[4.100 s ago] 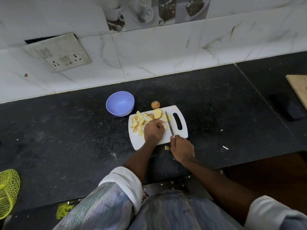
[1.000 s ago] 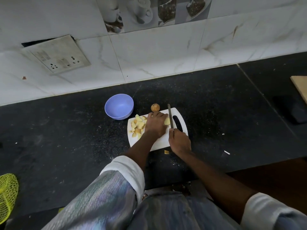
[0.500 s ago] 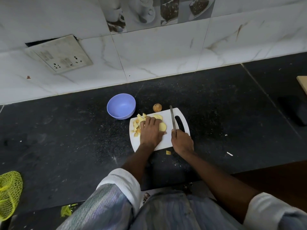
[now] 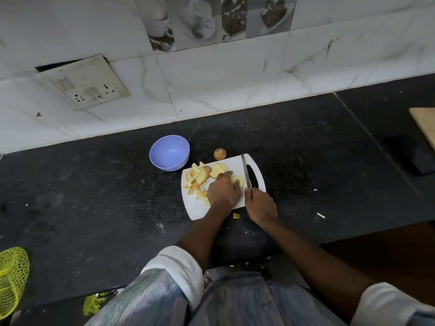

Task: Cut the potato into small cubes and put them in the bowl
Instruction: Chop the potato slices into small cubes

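Observation:
A white cutting board (image 4: 237,164) lies on the black counter. Several potato cubes (image 4: 195,179) are piled on its left part, and a potato slice (image 4: 236,179) lies near the middle. My left hand (image 4: 223,192) rests palm down on the board, its fingertips on that slice. My right hand (image 4: 260,205) grips a knife (image 4: 246,171), whose blade lies along the board just right of the slice. An empty lilac bowl (image 4: 170,152) stands off the board's far left corner. A small whole potato (image 4: 219,154) sits behind the board.
One stray potato cube (image 4: 236,215) lies on the counter by the board's near edge. A dark object (image 4: 412,156) and a wooden board (image 4: 423,123) are at the far right. A yellow mesh basket (image 4: 11,278) is at the near left. The tiled wall rises behind.
My left hand has drawn back from the far edge of the board toward me, uncovering more slices. The knife stays to the right of the slice, shifted little.

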